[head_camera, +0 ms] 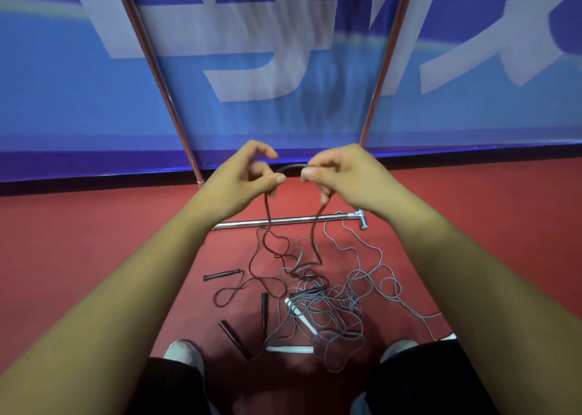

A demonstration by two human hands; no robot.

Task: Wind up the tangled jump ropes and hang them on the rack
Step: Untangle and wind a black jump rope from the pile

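My left hand [248, 175] and my right hand [340, 175] each pinch the same dark jump rope [291, 167], a short arc of it stretched between them. Two strands hang from my hands to a tangle [315, 291] of dark and grey ropes on the red floor. Several black handles lie there, one at the left [222, 275]. Two white handles [289, 349] lie in the grey rope [371, 276]. The metal rack's two uprights [151, 58] rise behind my hands, and its base bar [283, 221] lies on the floor.
A blue banner wall with large pale characters [239, 52] stands right behind the rack. My two shoes [182, 351] and dark trouser legs are at the bottom edge, either side of the rope pile. Red floor stretches left and right.
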